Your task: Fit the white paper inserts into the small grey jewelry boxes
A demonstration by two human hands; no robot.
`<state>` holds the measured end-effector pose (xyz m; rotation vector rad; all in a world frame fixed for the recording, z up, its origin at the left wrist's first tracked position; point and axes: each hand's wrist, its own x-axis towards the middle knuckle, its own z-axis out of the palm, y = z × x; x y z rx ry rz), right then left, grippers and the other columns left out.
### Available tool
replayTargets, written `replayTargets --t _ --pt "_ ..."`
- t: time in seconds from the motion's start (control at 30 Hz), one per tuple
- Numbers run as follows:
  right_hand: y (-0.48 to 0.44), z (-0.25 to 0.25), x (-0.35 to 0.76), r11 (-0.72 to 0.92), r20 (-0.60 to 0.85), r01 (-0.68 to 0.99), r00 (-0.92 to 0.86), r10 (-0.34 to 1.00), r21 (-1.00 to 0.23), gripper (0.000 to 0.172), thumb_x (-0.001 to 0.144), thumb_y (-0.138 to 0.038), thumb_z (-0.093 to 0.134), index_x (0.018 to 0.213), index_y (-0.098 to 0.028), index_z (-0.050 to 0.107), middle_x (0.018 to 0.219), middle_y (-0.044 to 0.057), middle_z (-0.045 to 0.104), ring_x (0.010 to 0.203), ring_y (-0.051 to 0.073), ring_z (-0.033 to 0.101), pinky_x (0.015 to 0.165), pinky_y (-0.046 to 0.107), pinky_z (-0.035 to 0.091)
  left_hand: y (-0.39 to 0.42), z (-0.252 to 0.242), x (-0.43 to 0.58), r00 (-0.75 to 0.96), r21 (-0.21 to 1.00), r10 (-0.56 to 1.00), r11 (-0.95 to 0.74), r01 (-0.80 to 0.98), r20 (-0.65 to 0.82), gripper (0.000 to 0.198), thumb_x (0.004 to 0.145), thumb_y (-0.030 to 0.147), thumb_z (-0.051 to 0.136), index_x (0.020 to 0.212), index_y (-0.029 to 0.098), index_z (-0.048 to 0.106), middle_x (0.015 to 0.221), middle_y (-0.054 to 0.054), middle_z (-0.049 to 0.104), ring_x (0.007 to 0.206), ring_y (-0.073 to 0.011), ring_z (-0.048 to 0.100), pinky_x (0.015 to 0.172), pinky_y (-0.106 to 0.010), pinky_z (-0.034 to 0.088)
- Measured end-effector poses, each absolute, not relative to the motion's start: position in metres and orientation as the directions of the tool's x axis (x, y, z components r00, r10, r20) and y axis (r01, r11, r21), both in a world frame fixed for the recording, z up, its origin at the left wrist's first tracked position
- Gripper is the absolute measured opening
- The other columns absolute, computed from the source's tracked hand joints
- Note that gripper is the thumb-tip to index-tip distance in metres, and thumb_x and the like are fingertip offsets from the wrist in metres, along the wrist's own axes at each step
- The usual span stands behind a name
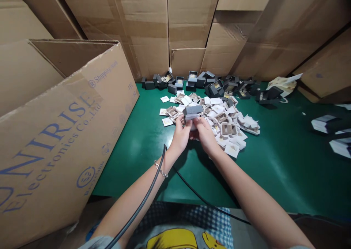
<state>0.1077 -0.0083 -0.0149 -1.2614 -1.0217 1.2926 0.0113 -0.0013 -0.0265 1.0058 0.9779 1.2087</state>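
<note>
A small dark grey box [193,110] is held up over the middle of the green table, with a white piece showing at its lower side. My left hand [181,131] grips its left side, fingers closed. My right hand [203,130] is closed on its lower right, thumb near the white part. Parts of the fingers are hidden beneath the box. Right behind and beside my hands lies a loose pile of white and brown card inserts [228,129], several of them with cut-outs.
Several small black boxes [216,88], some opened, line the back edge of the green table [274,161]. A large cardboard carton [82,124] stands at left. Stacked cartons [148,26] wall the back. A black cable [148,192] crosses my left forearm. More white-and-black pieces [323,124] lie far right.
</note>
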Motion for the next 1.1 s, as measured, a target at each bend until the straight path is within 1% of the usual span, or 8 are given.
replayTargets --t 0.1,0.2,0.37,0.57,0.77,0.93,1.0,1.1 --pt "-0.009 -0.011 0.110 -0.162 -0.169 -0.091 0.078 0.982 -0.983 0.042 0.075 -0.063 0.056 0.085 -0.023 0.047 0.057 -0.004 0.054 0.043 0.013 0.050 0.038 0.025 0.035 -0.002 -0.020 0.012 0.200 0.946 0.972 0.179 -0.272 -0.126 0.030 0.083 0.042 0.058 0.100 0.018 0.057 0.073 0.000 0.062 0.050 -0.0098 0.053 0.050 -0.024 0.045" --pt "-0.009 -0.007 0.112 -0.163 -0.163 -0.009 0.046 0.986 -0.987 0.041 0.078 -0.062 0.052 0.075 -0.022 0.049 0.051 -0.002 0.050 0.041 0.012 0.045 0.036 0.025 0.033 -0.003 -0.013 0.010 0.210 0.940 0.964 0.216 -0.264 -0.162 0.021 0.081 0.038 0.060 0.083 0.017 0.061 0.058 0.001 0.058 0.044 -0.0104 0.049 0.045 -0.024 0.039" --pt "-0.007 -0.011 0.117 -0.156 -0.156 0.055 -0.012 0.988 -0.986 0.044 0.082 -0.058 0.047 0.057 -0.022 0.045 0.039 -0.002 0.042 0.036 0.011 0.037 0.036 0.026 0.027 -0.001 -0.011 0.005 0.248 0.941 0.954 0.231 -0.248 -0.169 0.033 0.082 0.043 0.053 0.063 0.017 0.058 0.047 -0.001 0.055 0.043 -0.0118 0.048 0.044 -0.024 0.032" --pt "-0.004 -0.023 0.122 -0.206 -0.199 -0.037 -0.141 0.970 -0.978 0.049 0.083 -0.059 0.039 0.051 -0.022 0.044 0.035 -0.003 0.035 0.033 0.011 0.034 0.035 0.025 0.024 0.001 -0.020 0.003 0.300 0.941 0.943 0.227 -0.251 -0.148 0.033 0.083 0.041 0.048 0.066 0.015 0.060 0.048 -0.003 0.058 0.045 -0.0119 0.052 0.045 -0.023 0.031" --pt "-0.004 -0.020 0.123 -0.211 -0.193 -0.104 -0.160 0.968 -0.972 0.043 0.078 -0.056 0.048 0.054 -0.021 0.046 0.035 -0.006 0.033 0.032 0.008 0.028 0.033 0.023 0.021 0.000 -0.020 0.004 0.285 0.917 0.941 0.266 -0.297 -0.181 0.032 0.080 0.044 0.054 0.066 0.015 0.060 0.051 0.000 0.057 0.044 -0.0097 0.049 0.044 -0.022 0.033" --pt "-0.005 -0.010 0.129 -0.206 -0.169 -0.114 -0.270 0.948 -0.972 0.039 0.073 -0.054 0.056 0.053 -0.021 0.047 0.036 -0.007 0.030 0.034 0.007 0.027 0.034 0.022 0.021 -0.002 -0.015 0.002 0.301 0.933 0.945 0.216 -0.287 -0.127 0.036 0.077 0.050 0.059 0.071 0.016 0.060 0.057 -0.001 0.058 0.050 -0.0106 0.050 0.047 -0.023 0.034" --pt "-0.005 -0.007 0.130 -0.190 -0.154 -0.096 -0.295 0.943 -0.977 0.037 0.073 -0.051 0.057 0.054 -0.020 0.049 0.036 -0.007 0.031 0.035 0.007 0.028 0.033 0.021 0.020 -0.002 -0.016 0.002 0.306 0.942 0.946 0.191 -0.277 -0.102 0.037 0.077 0.052 0.060 0.072 0.015 0.060 0.058 -0.001 0.057 0.051 -0.0107 0.049 0.048 -0.023 0.034" --pt "-0.007 -0.003 0.128 -0.142 -0.126 -0.035 -0.288 0.949 -0.989 0.036 0.075 -0.050 0.055 0.056 -0.019 0.052 0.039 -0.004 0.041 0.036 0.008 0.033 0.034 0.021 0.019 -0.001 -0.020 0.003 0.284 0.947 0.956 0.156 -0.279 -0.073 0.039 0.077 0.055 0.058 0.072 0.016 0.059 0.058 0.000 0.055 0.050 -0.0101 0.046 0.047 -0.023 0.035"
